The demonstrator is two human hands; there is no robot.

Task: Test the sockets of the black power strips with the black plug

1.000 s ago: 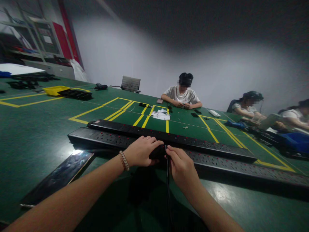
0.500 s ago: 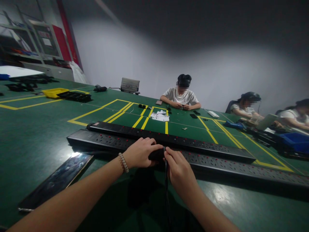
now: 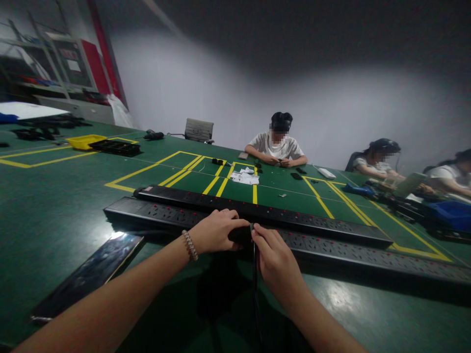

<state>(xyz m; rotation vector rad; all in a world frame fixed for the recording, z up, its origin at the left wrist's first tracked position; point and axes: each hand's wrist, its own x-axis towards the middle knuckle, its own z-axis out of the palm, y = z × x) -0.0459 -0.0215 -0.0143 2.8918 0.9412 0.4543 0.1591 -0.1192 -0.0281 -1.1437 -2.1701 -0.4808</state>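
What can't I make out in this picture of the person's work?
All in the head view:
Black piece: mostly hidden by the left hand.
Black cable: top partly covered by the right hand; lower end lost in darkness.
Nearer power strip: right end cut off by the picture's edge.
White papers: any print is too small to read.
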